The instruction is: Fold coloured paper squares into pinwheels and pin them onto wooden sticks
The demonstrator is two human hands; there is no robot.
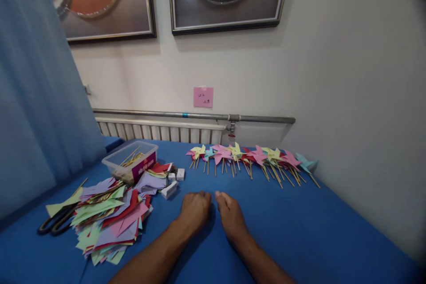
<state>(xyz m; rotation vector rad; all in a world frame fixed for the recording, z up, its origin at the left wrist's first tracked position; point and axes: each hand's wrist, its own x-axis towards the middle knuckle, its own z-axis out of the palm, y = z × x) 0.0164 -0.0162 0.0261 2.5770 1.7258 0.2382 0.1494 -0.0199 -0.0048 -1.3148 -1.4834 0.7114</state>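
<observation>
My left hand (195, 209) rests on the blue table covering, its fingers curled in a loose fist, back of the hand upward. A small gap to the right, my right hand (230, 214) lies on its edge with thumb and fingers drawn together. Nothing shows in either hand, though the palms are turned from view. Nearest to the left hand is a small white box (169, 190). Beyond both hands lies a row of paper pinwheels (222, 154) on wooden sticks, in pink, yellow, blue and red.
At left, a big pile of coloured paper pieces (109, 219) lies beside black-handled scissors (60, 219). Behind it stands a clear plastic box (115, 159) with sticks inside. A blue curtain (43, 97) hangs at left. A pipe (266, 119) and radiator (159, 131) line the wall.
</observation>
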